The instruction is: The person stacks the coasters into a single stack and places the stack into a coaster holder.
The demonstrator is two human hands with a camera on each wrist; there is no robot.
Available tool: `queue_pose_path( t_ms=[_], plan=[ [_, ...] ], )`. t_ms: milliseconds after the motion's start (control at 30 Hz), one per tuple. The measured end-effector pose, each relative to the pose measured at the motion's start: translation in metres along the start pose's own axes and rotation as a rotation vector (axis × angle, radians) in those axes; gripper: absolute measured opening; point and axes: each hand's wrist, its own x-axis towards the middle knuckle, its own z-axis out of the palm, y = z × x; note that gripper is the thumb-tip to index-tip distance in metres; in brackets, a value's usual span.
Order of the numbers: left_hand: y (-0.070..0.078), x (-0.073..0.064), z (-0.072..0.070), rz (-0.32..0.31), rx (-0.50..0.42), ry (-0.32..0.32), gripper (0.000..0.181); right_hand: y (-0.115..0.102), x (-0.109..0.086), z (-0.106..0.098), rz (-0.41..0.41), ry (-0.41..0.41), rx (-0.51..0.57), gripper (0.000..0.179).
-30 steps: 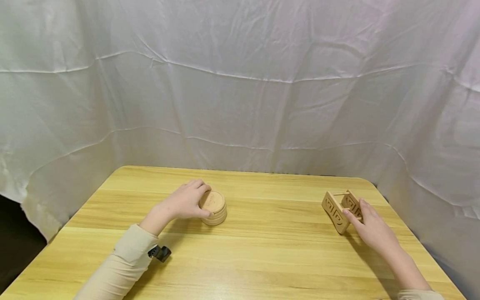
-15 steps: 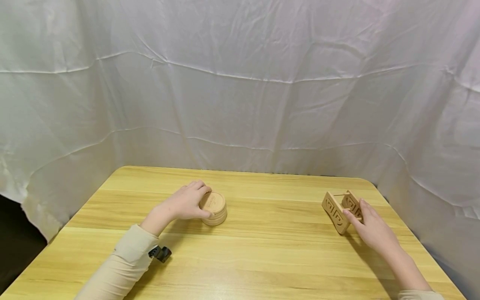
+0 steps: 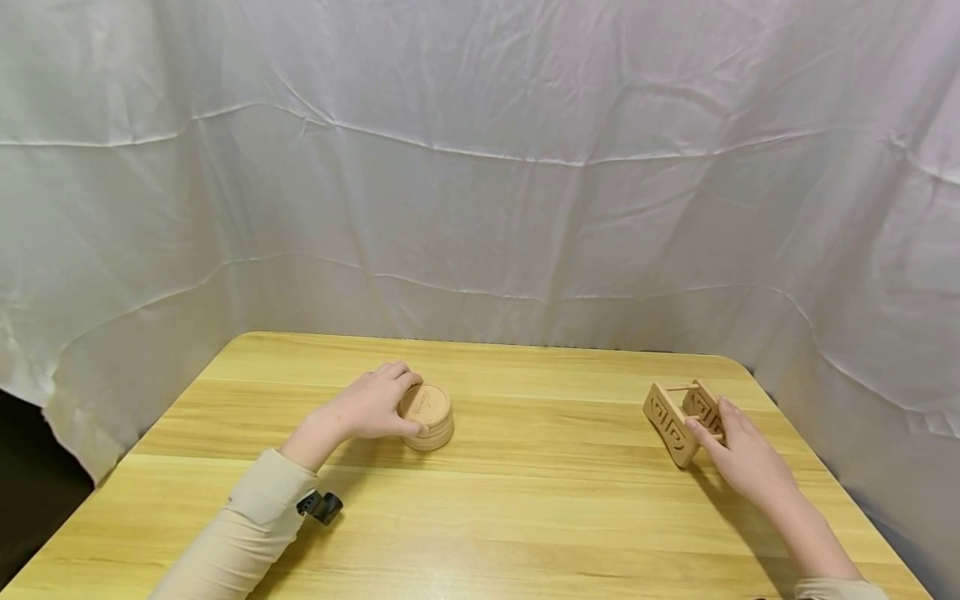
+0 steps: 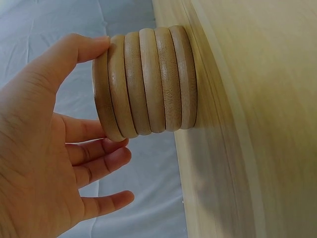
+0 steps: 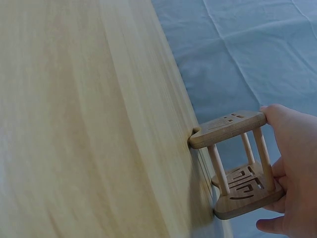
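"Fingers of my left hand point(image 3: 365, 406); clamped or loose?"
"Clamped; thumb and fingertips pinch the top of the round wooden stack point(image 3: 433, 425); it stands upright on the table point(image 3: 525, 500), seven o'clock from centre on my head feed."
"And my right hand point(image 3: 753, 467)?"
"Gripping the slotted wooden rack point(image 3: 667, 427); I see thumb on one side, fingers on the other; four o'clock from that centre."

You have one curtained-off work booth, kind of building hidden — light wood-grain table point(image 3: 540, 508) before you, rounded far corners; creased pale cloth point(image 3: 480, 217) hung behind it and along both its sides.
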Motion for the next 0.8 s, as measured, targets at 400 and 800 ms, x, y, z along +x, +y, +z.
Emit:
queue_pose_path(
  t_ms=[400,800],
  plan=[
    [-0.0011,-0.0013,-0.0019,-0.010,-0.013,-0.002,0.080,-0.0002,0.0011,-0.0004,0.001,0.000,-0.002,0.083],
    [-0.0008,-0.0029,-0.0086,-0.026,-0.023,-0.025,0.090,0.0017,0.0000,0.0007,0.001,-0.003,0.001,0.083]
  ],
)
